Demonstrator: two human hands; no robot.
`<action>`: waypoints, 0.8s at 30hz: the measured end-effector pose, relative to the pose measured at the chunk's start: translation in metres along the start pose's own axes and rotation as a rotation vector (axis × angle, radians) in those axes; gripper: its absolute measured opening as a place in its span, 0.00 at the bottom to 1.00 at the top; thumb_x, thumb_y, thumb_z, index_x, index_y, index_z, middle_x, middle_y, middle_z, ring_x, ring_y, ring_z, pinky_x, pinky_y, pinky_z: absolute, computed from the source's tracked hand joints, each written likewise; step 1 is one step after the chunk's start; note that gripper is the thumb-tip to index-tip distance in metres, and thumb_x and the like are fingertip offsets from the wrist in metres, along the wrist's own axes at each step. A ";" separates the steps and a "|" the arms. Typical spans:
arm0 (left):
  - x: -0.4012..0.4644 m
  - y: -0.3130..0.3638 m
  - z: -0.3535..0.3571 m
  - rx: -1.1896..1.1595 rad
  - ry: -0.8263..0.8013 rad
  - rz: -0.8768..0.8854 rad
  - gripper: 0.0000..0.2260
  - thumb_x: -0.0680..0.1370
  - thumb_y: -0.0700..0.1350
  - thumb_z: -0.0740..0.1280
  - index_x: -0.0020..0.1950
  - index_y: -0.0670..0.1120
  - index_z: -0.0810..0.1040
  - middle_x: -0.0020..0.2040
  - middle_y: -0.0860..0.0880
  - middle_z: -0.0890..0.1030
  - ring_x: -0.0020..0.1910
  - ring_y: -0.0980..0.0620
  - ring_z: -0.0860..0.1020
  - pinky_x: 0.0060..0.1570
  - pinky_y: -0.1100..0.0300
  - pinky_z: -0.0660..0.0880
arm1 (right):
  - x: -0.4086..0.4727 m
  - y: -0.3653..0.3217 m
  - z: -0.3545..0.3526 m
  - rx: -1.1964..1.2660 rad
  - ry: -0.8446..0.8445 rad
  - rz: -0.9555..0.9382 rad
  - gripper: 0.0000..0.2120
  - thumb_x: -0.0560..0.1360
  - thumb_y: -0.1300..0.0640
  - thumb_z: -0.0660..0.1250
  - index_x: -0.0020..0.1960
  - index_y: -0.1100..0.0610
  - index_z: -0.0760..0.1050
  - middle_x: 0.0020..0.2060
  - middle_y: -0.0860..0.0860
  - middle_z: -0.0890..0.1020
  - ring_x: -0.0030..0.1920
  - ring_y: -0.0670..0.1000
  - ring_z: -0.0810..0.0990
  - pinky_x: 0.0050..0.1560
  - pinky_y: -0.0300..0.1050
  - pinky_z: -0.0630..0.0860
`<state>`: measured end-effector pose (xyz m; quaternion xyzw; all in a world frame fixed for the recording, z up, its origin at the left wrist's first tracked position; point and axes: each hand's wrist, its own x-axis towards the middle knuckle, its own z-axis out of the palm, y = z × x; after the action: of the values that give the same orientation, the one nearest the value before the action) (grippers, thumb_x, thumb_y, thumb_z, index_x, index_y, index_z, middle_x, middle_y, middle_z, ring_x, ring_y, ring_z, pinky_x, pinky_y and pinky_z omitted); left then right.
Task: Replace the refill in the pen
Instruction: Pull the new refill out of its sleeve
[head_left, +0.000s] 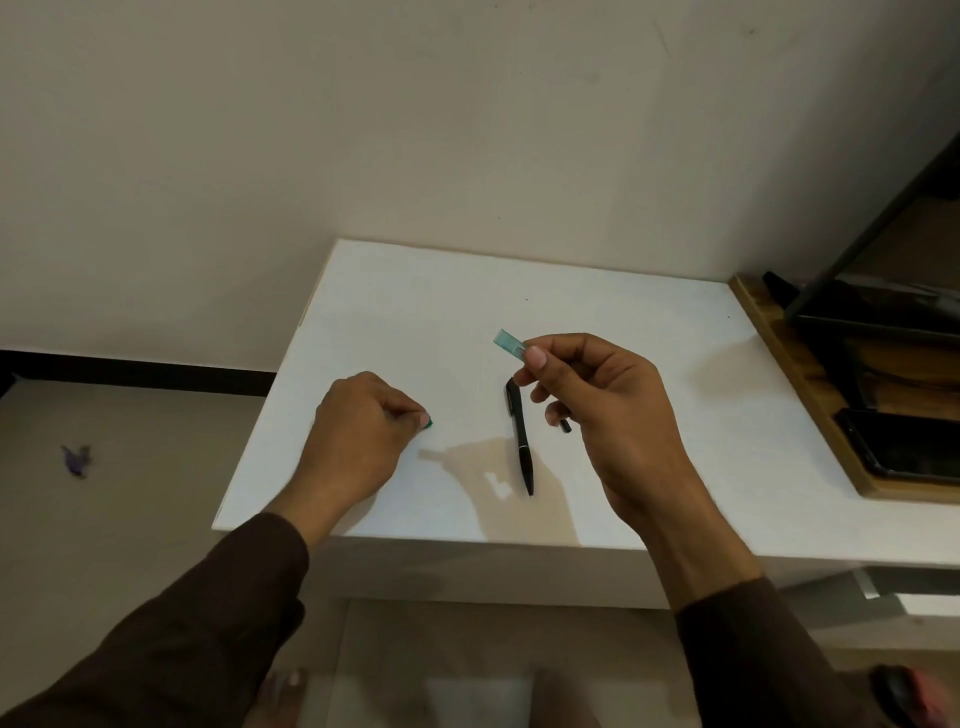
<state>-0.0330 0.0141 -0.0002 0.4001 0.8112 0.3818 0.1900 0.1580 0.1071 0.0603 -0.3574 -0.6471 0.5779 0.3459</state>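
A black pen (521, 436) lies on the white table (649, 395), tip pointing toward me. My right hand (597, 410) hovers just right of it, thumb and forefinger pinched on a pale teal refill case (508, 343) that sticks out up and left; a dark end (565, 426) of it pokes out below the fingers. My left hand (358, 431) rests on the table to the pen's left, fingers closed on a small green piece (428, 424), perhaps the case's cap; most of it is hidden.
A wooden tray (810, 400) with a dark phone (904, 441) and a black stand sits at the table's right end. The wall runs behind the table. The floor lies to the left, with a small purple scrap (77, 460) on it.
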 end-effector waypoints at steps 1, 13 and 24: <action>0.000 0.000 0.001 0.001 0.010 -0.003 0.04 0.77 0.42 0.74 0.46 0.46 0.89 0.40 0.61 0.77 0.40 0.62 0.76 0.38 0.76 0.65 | 0.000 0.000 0.000 -0.003 0.000 0.001 0.04 0.79 0.57 0.71 0.50 0.54 0.85 0.40 0.50 0.88 0.38 0.46 0.80 0.38 0.41 0.75; -0.019 0.058 -0.020 -0.973 -0.244 -0.194 0.11 0.83 0.38 0.64 0.60 0.39 0.83 0.52 0.40 0.88 0.50 0.42 0.87 0.49 0.51 0.85 | 0.001 -0.002 0.000 -0.031 0.009 -0.032 0.04 0.77 0.56 0.73 0.50 0.54 0.85 0.39 0.49 0.88 0.38 0.44 0.82 0.39 0.43 0.78; -0.023 0.061 -0.022 -1.139 -0.381 -0.251 0.10 0.78 0.35 0.68 0.57 0.33 0.83 0.50 0.34 0.87 0.49 0.38 0.87 0.48 0.52 0.85 | 0.000 -0.006 -0.001 -0.042 0.018 -0.084 0.03 0.75 0.56 0.75 0.48 0.55 0.86 0.37 0.49 0.86 0.37 0.47 0.80 0.37 0.42 0.77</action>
<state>-0.0020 0.0092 0.0606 0.1983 0.4723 0.6520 0.5591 0.1585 0.1071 0.0659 -0.3422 -0.6702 0.5459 0.3682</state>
